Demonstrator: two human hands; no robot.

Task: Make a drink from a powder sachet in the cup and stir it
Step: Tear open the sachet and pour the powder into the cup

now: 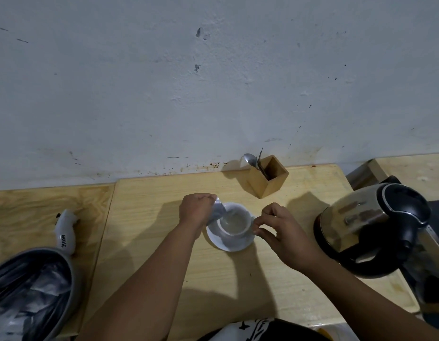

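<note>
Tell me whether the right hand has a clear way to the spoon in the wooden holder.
Probably yes. The right hand sits by the cup, and the spoon stands in the wooden holder just beyond it, with bare table between. The kettle stands off to the side.

kettle (371,227) right, holder (268,177) behind cup (234,221)

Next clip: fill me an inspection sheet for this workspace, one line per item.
Surface: pale wooden table, bare around the saucer.
Job's things: white cup on saucer, pale contents; sachet tipped at its rim; spoons in wooden holder; kettle at right.
Clutter: lined bin, white bottle, left.
Grippers: left hand holds sachet; right hand pinches by the cup handle.
Cables: nothing seen.
Surroundings: stained white wall.
</note>
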